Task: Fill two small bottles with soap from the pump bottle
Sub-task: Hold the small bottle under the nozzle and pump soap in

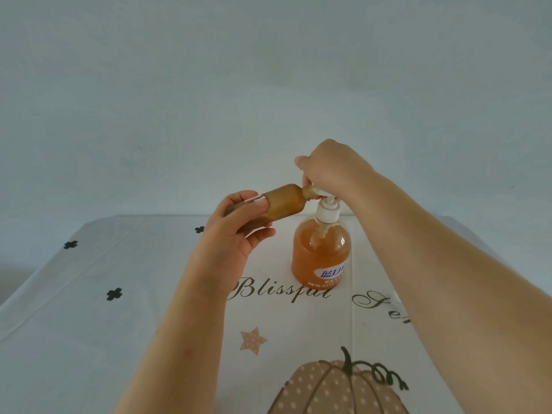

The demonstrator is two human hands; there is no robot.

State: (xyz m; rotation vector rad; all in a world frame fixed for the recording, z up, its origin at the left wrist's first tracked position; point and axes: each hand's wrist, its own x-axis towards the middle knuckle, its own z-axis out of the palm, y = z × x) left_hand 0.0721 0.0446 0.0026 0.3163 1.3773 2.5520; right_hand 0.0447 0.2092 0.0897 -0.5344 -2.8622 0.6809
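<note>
Head view. Left grip (pixel 239 225) wrapped round the small bottle (pixel 277 206), thumb laid across the near side, fingers curled underneath. Small bottle held up above the counter (pixel 89 324), tilted close to level, base to the left, neck to the right and a little higher. Brownish-amber through the wall, smeared inside. Mouth touching the white nozzle (pixel 316 191) of the pump head (pixel 327 198).

Right grip (pixel 328 168) closed down over the pump head from above, knuckles up, fingertips (pixel 305 183) curled at the nozzle just beside the small bottle's neck. Most of the pump head hidden under the palm, only nozzle tip and stem showing.

Pump bottle (pixel 321 252) upright on the counter, right of centre, directly under the right grip. Clear and round-shouldered, orange soap up to about the shoulder, white collar (pixel 327 213) on top, blue-and-white label (pixel 333 274) low on the front.

Counter covered by a white cloth (pixel 167 240) printed with black clover marks (pixel 114 294), the script word "Blissful" (pixel 280 289) just in front of the pump bottle, a dotted star (pixel 253 340) and a dotted pumpkin (pixel 337 386) nearest the camera. Both forearms bare, reaching in from the lower edge. Pale grey-blue wall (pixel 179 85) behind.
</note>
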